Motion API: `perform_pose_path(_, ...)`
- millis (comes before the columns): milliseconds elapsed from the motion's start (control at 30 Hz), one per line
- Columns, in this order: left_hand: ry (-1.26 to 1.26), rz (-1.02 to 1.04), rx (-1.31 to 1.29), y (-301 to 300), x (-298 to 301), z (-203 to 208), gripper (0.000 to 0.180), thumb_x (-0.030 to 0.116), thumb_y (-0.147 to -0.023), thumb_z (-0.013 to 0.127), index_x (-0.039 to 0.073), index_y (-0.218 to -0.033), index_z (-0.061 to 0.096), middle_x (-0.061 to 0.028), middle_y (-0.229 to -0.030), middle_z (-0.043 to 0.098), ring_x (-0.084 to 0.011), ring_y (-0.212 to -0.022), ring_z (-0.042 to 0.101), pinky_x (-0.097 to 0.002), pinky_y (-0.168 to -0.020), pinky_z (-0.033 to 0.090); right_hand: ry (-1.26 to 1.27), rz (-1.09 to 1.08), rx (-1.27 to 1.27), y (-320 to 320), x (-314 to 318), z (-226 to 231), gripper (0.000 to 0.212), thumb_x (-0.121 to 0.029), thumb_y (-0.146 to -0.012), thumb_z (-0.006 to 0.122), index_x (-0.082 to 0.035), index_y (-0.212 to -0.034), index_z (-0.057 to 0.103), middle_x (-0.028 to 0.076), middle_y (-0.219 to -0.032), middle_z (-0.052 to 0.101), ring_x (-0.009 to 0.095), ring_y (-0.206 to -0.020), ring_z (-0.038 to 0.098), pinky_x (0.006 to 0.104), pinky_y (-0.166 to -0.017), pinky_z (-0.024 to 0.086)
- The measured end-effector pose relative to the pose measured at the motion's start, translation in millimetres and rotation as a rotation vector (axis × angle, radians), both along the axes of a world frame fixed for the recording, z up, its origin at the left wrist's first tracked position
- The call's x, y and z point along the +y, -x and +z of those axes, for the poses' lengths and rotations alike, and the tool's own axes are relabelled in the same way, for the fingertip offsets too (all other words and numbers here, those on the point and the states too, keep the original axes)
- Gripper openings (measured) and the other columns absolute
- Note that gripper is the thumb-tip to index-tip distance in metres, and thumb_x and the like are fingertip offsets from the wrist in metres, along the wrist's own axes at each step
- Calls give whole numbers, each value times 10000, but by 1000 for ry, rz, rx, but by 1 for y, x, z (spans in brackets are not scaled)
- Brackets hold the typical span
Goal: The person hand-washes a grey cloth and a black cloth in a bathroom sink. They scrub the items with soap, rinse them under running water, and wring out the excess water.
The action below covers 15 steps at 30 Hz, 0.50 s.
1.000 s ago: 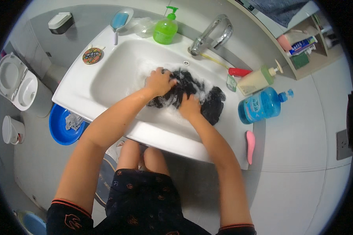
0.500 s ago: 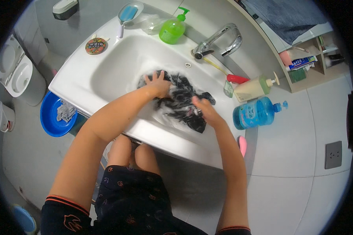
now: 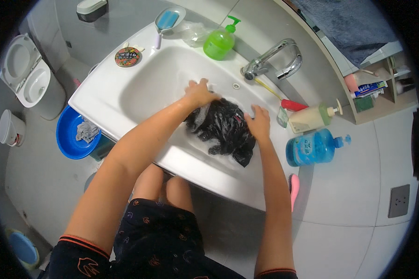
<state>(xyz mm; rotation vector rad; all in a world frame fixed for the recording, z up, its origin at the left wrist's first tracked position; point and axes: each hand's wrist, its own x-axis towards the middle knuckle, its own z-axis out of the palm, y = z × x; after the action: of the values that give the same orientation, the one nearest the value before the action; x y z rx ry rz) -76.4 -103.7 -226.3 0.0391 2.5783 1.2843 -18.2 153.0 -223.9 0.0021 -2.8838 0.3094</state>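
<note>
A soaked black cloth (image 3: 223,129), crumpled and streaked with white suds, lies in the basin of the white sink (image 3: 149,93). My left hand (image 3: 201,94) is at its far left edge, fingers apart and slightly blurred. On the cloth's right side is my right hand (image 3: 259,123), its fingers loosely spread, with the thumb side against the fabric. Neither hand closes round the cloth. Whether the left fingertips press on it I cannot tell.
Behind the basin stand a chrome faucet (image 3: 274,60) and a green pump bottle (image 3: 219,42). A red-handled brush (image 3: 293,105), a cream pump bottle (image 3: 311,118) and a blue liquid bottle (image 3: 311,148) line the right rim. A blue tub (image 3: 66,139) with grey cloth is at the lower left.
The black cloth is bunched into a rounder heap with less foam on top. My left hand has moved to its far edge, and my right hand has shifted outward to its right side.
</note>
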Motion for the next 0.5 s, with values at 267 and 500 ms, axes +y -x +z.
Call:
perform_pose_path(267,761,-505,110,-40,1,-3,999,589,-677,723,353,-1480,178,-129,-1560,8,-423,-1413,-32,-694,-1049,5,-187,233,-495,-8,-86,-45,1013,-752,-723,552,-274,-1502,117,193,-1547,7,474,-1395,2,605,-1094,63)
perform_pose_path(500,836,-607,210,-24,12,-61,948,642,-789,562,316,-1494,18,-198,-1432,376,-414,-1363,264,-612,-1096,91,-205,165,-606,-3,-88,-59,884,-666,-820,507,-267,-1493,96,181,-1536,116,487,-1363,147,580,-1090,154)
